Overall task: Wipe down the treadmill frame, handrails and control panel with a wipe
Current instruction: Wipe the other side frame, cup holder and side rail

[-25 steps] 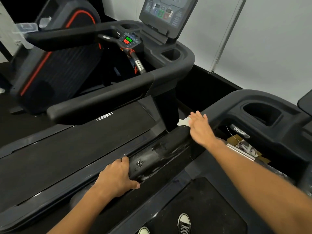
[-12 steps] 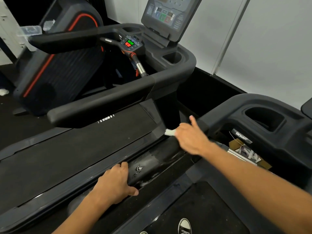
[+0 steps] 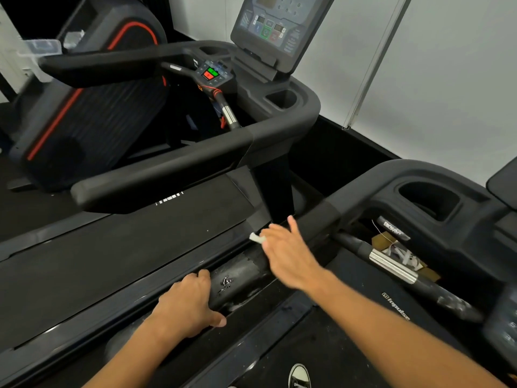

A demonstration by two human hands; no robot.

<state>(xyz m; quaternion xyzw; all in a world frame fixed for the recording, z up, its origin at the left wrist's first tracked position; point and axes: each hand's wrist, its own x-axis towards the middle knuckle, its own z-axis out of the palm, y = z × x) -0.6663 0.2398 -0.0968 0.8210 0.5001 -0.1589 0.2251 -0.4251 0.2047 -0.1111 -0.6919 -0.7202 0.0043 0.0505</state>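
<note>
My right hand [image 3: 288, 254] presses a small white wipe [image 3: 256, 238] onto the black left handrail [image 3: 240, 273] of the treadmill I stand on; only a corner of the wipe sticks out past my fingers. The rail's surface shows wet streaks and worn spots. Lower on the same rail, my left hand [image 3: 187, 303] grips it with fingers curled over the top. The neighbouring treadmill's control panel [image 3: 274, 26] with a green and red button pad [image 3: 210, 73] stands at the top centre.
The neighbouring treadmill's belt [image 3: 126, 242] and its right handrail [image 3: 167, 175] lie to the left. My treadmill's console with a cup holder [image 3: 428, 201] and a metal grip sensor [image 3: 391, 266] is at right. A white wall [image 3: 433, 65] stands behind. My shoe [image 3: 299, 376] shows below.
My right hand has slid the wipe down the handrail toward me, from the upper end near the console. The left hand has kept its grip on the rail.
</note>
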